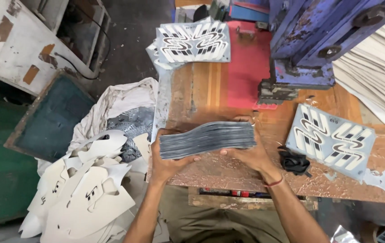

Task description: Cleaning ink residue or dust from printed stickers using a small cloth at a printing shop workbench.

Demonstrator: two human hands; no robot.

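Two hands clamp one thick stack of grey printed sheets just above the bench, near its front-left edge: our left hand has its grip closed round the stack's left end, our right hand closed round the right end. Just right of us sits a black crumpled scrap, then a printed sheet pile. Another printed pile lies at the far left corner. Blue press blocks the far right. White cut-out offcuts heap below the bench's left edge. Open bench shows between stack and press.
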